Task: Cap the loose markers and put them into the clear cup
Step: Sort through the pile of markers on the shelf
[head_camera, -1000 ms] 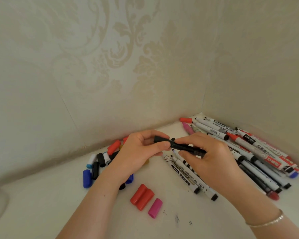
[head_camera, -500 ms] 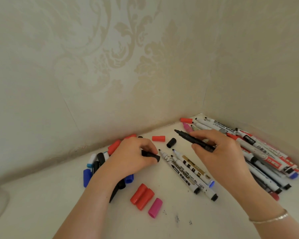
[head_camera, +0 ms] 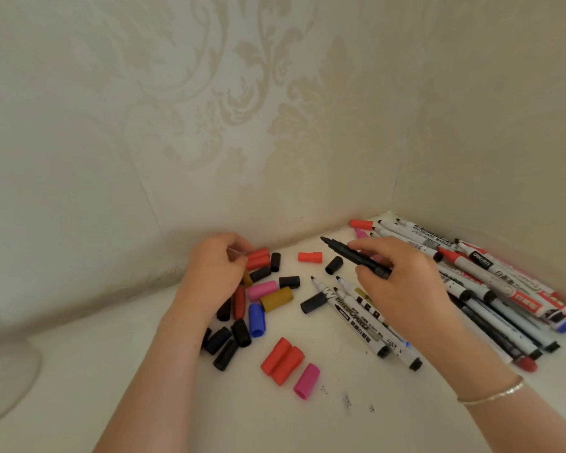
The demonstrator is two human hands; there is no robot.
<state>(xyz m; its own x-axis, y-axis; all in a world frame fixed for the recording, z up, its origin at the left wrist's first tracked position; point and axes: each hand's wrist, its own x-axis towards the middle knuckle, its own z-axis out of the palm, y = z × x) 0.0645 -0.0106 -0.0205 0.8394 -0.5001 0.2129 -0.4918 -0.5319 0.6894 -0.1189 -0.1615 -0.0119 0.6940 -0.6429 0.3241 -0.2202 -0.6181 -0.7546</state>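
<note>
My left hand (head_camera: 214, 273) sits at nine o'clock over the scattered caps (head_camera: 258, 302), which spread from under it toward six o'clock. My right hand (head_camera: 402, 282) is at three o'clock, holding an uncapped marker (head_camera: 356, 258) whose tip points toward eleven o'clock, above three markers (head_camera: 366, 322) lying side by side on the table (head_camera: 307, 426). Behind it, at two o'clock, the marker pile (head_camera: 490, 289) lies along the right wall (head_camera: 504, 125). Three caps (head_camera: 290, 366) lie together nearest me, at six o'clock.

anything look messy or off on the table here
Dark ink specks stain the white table near the front, below the pink cap. The black marker in the right hand is uncapped.
</note>
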